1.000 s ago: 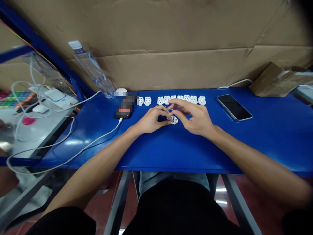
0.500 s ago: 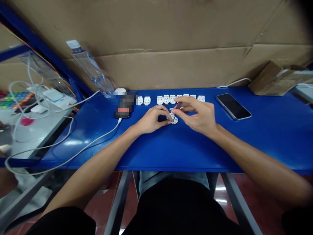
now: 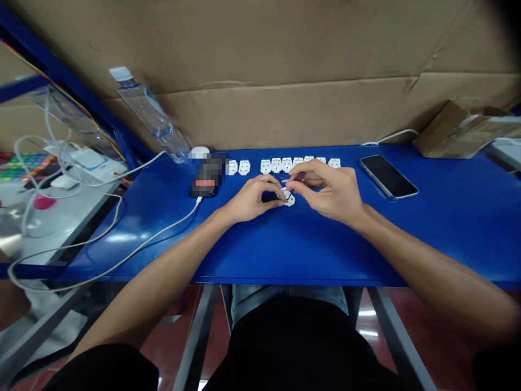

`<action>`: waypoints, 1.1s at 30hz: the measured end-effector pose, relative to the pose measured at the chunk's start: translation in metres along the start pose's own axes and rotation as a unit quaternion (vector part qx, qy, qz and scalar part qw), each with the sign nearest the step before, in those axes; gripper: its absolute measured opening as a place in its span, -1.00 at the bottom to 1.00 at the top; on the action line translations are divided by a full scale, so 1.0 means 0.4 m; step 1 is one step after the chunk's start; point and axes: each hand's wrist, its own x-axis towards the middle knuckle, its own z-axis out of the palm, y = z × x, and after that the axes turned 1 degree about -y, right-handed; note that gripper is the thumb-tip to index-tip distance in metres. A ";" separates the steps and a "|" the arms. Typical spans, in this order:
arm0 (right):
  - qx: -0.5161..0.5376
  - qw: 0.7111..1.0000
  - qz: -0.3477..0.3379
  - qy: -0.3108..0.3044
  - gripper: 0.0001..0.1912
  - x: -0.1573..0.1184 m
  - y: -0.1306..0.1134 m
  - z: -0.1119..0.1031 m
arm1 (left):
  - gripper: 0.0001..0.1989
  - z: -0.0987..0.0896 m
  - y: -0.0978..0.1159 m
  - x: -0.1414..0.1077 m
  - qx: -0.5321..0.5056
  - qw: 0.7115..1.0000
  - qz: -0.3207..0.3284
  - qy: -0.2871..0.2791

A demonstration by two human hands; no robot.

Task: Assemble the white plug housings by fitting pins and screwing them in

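1. Now my left hand [image 3: 253, 201] grips the small white part [image 3: 290, 201] on the blue table [image 3: 252, 250].
2. My right hand [image 3: 336, 191] pinches a thin dark tool [image 3: 300, 176], its tip at the part.
3. If my left fingers hold too softly, the part could spin and the tip could poke me.
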 end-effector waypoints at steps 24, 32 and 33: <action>0.100 0.985 0.098 0.100 -0.81 0.001 0.053 0.001 | -0.56 -0.181 -0.082 -0.019 0.162 0.977 -0.089 0.105; 0.124 0.984 0.103 0.081 -0.81 -0.008 0.067 -0.001 | -0.52 -0.205 -0.102 0.043 0.201 0.974 -0.100 0.033; 0.124 0.984 0.105 0.077 -0.81 -0.009 0.067 -0.002 | -0.53 -0.205 -0.107 0.046 0.206 0.973 -0.100 0.030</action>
